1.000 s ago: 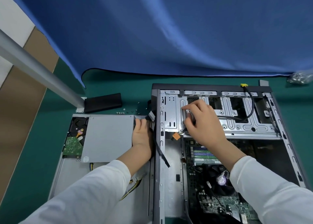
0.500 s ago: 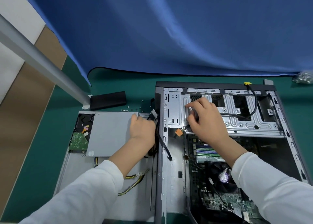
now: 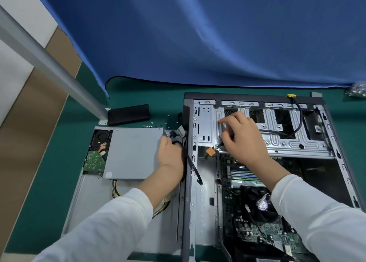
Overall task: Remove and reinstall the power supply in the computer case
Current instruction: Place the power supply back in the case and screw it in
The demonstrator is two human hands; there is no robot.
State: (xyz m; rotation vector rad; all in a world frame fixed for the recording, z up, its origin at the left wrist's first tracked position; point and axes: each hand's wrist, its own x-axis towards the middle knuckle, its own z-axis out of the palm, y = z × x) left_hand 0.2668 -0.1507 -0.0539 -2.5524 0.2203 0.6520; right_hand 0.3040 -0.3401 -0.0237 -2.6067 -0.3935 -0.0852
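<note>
The open grey steel computer case (image 3: 200, 202) lay on its side. The flat grey metal power supply box (image 3: 132, 153) rested just outside, left, gripped at its edge by the left hand (image 3: 170, 153). The right hand (image 3: 243, 137) pressed the drive cage, fingers curled; whether it held anything could not be told.

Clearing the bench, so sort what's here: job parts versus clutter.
Job: power supply, computer case, left hand at the supply's edge, right hand in the case.
Lying about: hard drive, black block, loose screws.
</note>
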